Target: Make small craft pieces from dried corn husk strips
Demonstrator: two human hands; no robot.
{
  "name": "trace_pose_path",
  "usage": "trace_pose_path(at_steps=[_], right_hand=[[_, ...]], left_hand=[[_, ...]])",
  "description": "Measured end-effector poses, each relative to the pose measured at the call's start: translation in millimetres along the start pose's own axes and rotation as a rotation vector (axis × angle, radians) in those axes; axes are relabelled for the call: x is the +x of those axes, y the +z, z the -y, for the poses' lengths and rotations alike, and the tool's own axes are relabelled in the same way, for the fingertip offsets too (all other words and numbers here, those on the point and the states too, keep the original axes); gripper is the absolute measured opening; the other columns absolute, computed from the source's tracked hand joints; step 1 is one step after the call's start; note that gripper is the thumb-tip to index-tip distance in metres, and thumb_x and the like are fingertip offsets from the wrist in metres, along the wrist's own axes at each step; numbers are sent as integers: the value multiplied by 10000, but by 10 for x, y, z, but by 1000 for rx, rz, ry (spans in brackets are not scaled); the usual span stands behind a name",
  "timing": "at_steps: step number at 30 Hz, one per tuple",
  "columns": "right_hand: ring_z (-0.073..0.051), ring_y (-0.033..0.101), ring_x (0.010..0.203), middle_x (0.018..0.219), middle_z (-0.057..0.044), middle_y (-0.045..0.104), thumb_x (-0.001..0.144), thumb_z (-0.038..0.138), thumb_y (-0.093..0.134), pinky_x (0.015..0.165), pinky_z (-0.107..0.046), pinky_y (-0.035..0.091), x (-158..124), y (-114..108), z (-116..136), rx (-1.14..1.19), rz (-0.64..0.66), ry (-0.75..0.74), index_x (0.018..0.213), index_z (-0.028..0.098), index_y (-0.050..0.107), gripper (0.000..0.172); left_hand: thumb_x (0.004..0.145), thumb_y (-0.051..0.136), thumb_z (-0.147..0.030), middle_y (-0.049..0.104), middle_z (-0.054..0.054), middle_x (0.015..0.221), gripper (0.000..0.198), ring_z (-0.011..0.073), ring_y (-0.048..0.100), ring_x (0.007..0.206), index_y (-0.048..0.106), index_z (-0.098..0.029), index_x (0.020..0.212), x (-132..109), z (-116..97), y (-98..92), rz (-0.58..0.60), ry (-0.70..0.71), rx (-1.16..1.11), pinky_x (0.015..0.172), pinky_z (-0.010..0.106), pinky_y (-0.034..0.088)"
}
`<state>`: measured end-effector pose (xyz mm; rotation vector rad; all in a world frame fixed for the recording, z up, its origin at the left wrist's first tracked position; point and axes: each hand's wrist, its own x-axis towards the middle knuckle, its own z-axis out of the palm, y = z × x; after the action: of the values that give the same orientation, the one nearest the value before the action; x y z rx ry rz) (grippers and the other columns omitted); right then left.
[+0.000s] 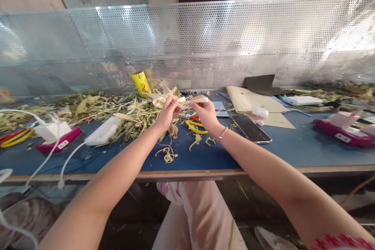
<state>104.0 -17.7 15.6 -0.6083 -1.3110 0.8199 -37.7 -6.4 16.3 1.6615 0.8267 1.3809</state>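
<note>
My left hand (168,114) is closed, pinching a bundle of pale dried husk (159,97) whose loose ends fan out behind and left of the fingers. My right hand (207,114) is closed too, its thumb and fingers gripping a pale husk strip (184,103) that stretches between both hands. Below the right hand lie scissors with yellow and red handles (197,128). A small twine ball (173,131) sits under the left hand, beside curled husk scraps (169,157). Dry leaves and husks (137,119) are heaped to the left.
A yellow tube (141,83) stands before the perforated metal screen (202,43). On the right are a phone (251,128), a white earbud case (260,113), tan paper (252,99) and a magenta power strip (342,132). A white power bank (102,131) with cables lies left.
</note>
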Motion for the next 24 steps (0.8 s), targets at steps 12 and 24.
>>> trace_pose_path(at_steps=[12, 24], right_hand=[[-144, 473, 749, 741, -17, 512, 743, 309, 544, 744, -308, 392, 59, -101, 16, -261, 171, -248, 614, 218, 581, 161], [-100, 463, 617, 634, 26, 507, 707, 321, 565, 606, -237, 376, 88, -105, -144, -136, 313, 13, 650, 190, 513, 151]], left_hand=[[733, 546, -365, 360, -50, 567, 270, 67, 336, 487, 351, -188, 674, -61, -39, 46, 238, 111, 291, 471, 215, 283], [716, 565, -300, 376, -39, 617, 231, 96, 435, 547, 360, -194, 726, -86, -19, 72, 251, 108, 326, 532, 245, 344]])
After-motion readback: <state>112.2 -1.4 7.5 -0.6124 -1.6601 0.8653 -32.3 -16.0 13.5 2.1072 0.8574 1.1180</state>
